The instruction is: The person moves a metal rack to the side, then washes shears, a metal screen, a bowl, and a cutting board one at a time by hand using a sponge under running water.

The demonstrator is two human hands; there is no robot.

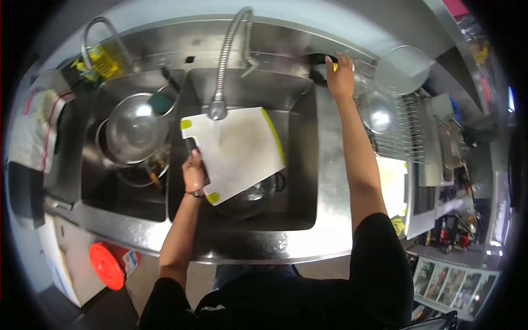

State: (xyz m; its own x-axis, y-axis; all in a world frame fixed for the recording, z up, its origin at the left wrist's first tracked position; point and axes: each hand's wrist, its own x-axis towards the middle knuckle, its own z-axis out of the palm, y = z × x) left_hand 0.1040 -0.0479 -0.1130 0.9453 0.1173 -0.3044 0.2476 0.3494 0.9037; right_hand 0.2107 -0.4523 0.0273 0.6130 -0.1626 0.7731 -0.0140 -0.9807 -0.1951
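Observation:
My left hand grips a white cutting board by the handle slot on its left side. The board has lime-green corners and a green right edge, and is held tilted over the right basin under the spring-hose faucet. Under the board, partly hidden, lies a round pot or pan with a dark handle. My right hand reaches to the back right of the counter, over a black dish. Its thumb and fingers are around a small yellow thing, mostly covered by the hand.
In the left basin are a metal bowl and other pans. Yellow soap bottles stand behind it. A wire dish rack with a glass lid is on the right. A red lid shows below the counter at left.

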